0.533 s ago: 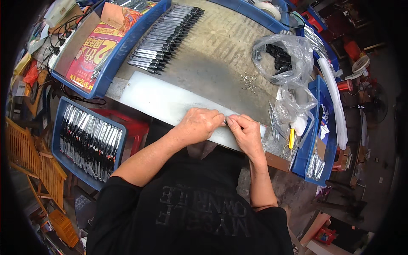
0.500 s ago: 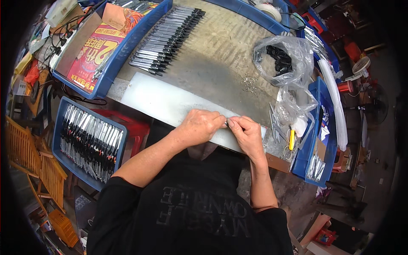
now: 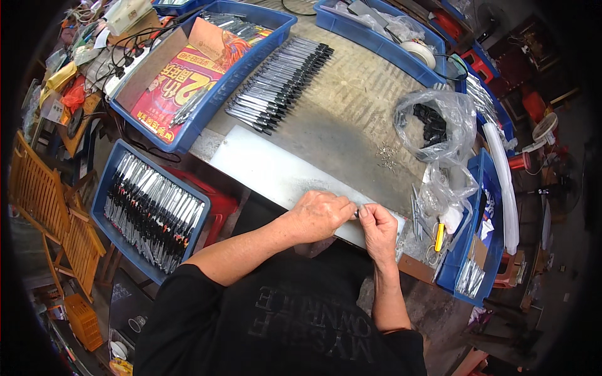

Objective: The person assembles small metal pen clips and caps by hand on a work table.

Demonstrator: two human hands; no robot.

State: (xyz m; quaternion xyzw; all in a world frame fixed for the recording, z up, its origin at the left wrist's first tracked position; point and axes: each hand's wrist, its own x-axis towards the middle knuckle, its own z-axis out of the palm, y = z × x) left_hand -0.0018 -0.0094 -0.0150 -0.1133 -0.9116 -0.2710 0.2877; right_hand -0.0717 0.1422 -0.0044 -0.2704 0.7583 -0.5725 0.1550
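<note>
Right at the near edge of the workbench, a small dark pen part sits pinched between the two hands, over the pale metal sheet that runs along that edge. It is too small to tell more than that it is short and dark. Fingertips of the left hand and of the right hand are pressed together on it from either side, the two hands touching at the tips; neither hand is spread. Both hands overhang the sheet's near rim, with the person's black shirt just below them.

Beyond the hands the sheet and the grey bench top lie bare up to a long row of black-and-silver pens laid side by side, well apart from the hands. To the right, near the right hand, a clear plastic bag holds dark parts, with a scatter of tiny metal bits beside it and a blue bin hard against the bench's right edge. To the left, below bench level, a blue tray of pens stands beside a red stool. Further up, a blue bin with a red printed box borders the bench's left edge
</note>
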